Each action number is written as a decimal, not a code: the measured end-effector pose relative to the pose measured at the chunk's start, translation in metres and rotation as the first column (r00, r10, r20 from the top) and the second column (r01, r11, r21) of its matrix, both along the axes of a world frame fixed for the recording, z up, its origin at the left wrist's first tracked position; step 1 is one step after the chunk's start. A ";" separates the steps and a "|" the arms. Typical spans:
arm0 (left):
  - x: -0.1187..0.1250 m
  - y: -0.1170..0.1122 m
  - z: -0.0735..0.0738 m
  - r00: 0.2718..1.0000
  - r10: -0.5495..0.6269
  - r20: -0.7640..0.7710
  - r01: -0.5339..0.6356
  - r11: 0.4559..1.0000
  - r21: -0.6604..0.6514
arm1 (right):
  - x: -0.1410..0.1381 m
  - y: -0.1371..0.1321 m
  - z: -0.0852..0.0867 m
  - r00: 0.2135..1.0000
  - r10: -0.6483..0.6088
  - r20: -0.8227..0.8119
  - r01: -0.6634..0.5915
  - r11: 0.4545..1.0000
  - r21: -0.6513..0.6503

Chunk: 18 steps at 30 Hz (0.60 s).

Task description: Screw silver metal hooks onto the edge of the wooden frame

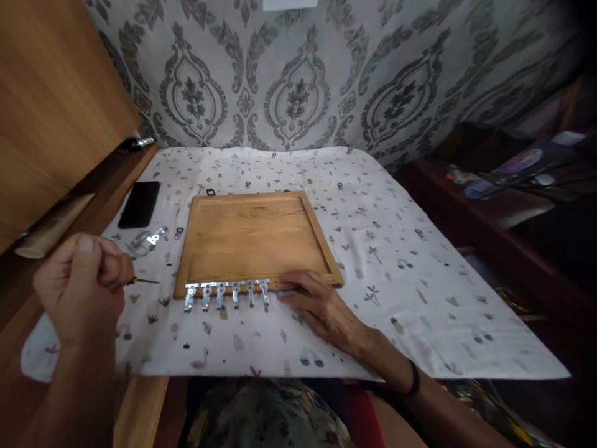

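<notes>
A wooden board with a raised frame (254, 239) lies flat on a patterned white cloth (410, 292). Several small metal brackets (227, 292) stand in a row along its near edge. My right hand (317, 305) rests flat with fingers stretched out on the board's near right corner, next to the last bracket. My left hand (81, 283) is raised at the left, closed in a fist round a thin screwdriver (142, 280) whose tip points right toward the board.
A black phone (138, 203) lies at the cloth's far left. Loose metal parts (147, 239) sit between phone and board. A wooden cabinet (51, 106) stands at the left, a patterned wall behind, and dark cluttered furniture (504, 180) at the right.
</notes>
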<state>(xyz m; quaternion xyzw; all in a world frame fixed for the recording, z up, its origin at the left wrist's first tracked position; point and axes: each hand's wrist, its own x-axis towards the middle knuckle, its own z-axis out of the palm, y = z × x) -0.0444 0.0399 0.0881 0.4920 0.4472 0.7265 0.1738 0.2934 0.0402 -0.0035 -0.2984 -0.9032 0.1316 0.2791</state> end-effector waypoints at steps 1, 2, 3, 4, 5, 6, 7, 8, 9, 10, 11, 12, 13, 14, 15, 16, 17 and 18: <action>-0.003 0.001 0.001 1.000 0.006 0.014 -0.007 1.000 0.004 | 0.000 0.002 0.000 0.998 -0.010 -0.061 0.008 0.999 -0.032; -0.006 0.002 0.001 1.000 0.015 0.025 -0.015 1.000 -0.014 | -0.001 0.004 0.001 0.992 -0.021 -0.124 0.013 0.998 -0.066; -0.010 0.004 0.001 0.999 0.023 0.026 -0.022 0.999 -0.048 | -0.003 0.007 0.001 0.984 -0.044 -0.174 0.025 0.994 -0.108; -0.014 0.006 0.001 0.999 0.035 0.010 -0.034 0.994 -0.100 | -0.006 0.011 0.002 0.976 -0.070 -0.209 0.038 0.988 -0.150; -0.019 0.008 0.000 0.999 0.042 -0.023 -0.046 0.986 -0.160 | -0.009 0.016 0.003 0.967 -0.086 -0.238 0.042 0.982 -0.184; -0.024 0.010 -0.001 0.997 0.042 -0.061 -0.054 0.976 -0.210 | -0.012 0.021 0.004 0.961 -0.109 -0.253 0.050 0.972 -0.230; -0.029 0.012 -0.001 0.994 0.036 -0.104 -0.062 0.965 -0.256 | -0.016 0.026 0.005 0.956 -0.128 -0.266 0.054 0.962 -0.269; -0.034 0.014 -0.002 0.988 0.021 -0.152 -0.066 0.953 -0.295 | -0.021 0.031 0.005 0.950 -0.150 -0.273 0.061 0.949 -0.309; -0.039 0.016 -0.003 0.980 -0.002 -0.201 -0.066 0.941 -0.331 | -0.025 0.037 0.006 0.944 -0.176 -0.279 0.071 0.934 -0.349; -0.043 0.019 -0.005 0.965 -0.027 -0.262 -0.074 0.927 -0.368 | -0.030 0.042 0.005 0.937 -0.205 -0.285 0.083 0.918 -0.387; -0.046 0.022 -0.006 0.938 -0.056 -0.342 -0.095 0.908 -0.408 | -0.035 0.047 0.005 0.928 -0.232 -0.292 0.091 0.901 -0.425; -0.049 0.025 -0.008 0.898 -0.081 -0.433 -0.133 0.887 -0.443 | -0.039 0.052 0.003 0.918 -0.257 -0.301 0.095 0.882 -0.462; -0.051 0.028 -0.010 0.846 -0.100 -0.523 -0.188 0.863 -0.468 | -0.043 0.056 0.002 0.910 -0.276 -0.309 0.093 0.862 -0.498; -0.052 0.032 -0.012 0.785 -0.113 -0.609 -0.256 0.836 -0.484 | -0.046 0.060 0.000 0.902 -0.291 -0.320 0.085 0.844 -0.530; -0.054 0.035 -0.016 0.726 -0.117 -0.678 -0.327 0.808 -0.490 | -0.049 0.063 -0.002 0.893 -0.304 -0.331 0.073 0.825 -0.560; -0.055 0.038 -0.019 0.675 -0.116 -0.729 -0.393 0.779 -0.489 | -0.050 0.066 -0.003 0.885 -0.316 -0.343 0.062 0.808 -0.586; -0.057 0.041 -0.023 0.632 -0.115 -0.767 -0.450 0.751 -0.483 | -0.051 0.068 -0.005 0.876 -0.327 -0.354 0.051 0.793 -0.607; -0.058 0.044 -0.027 0.592 -0.116 -0.797 -0.498 0.726 -0.475 | -0.051 0.070 -0.006 0.868 -0.340 -0.363 0.044 0.780 -0.625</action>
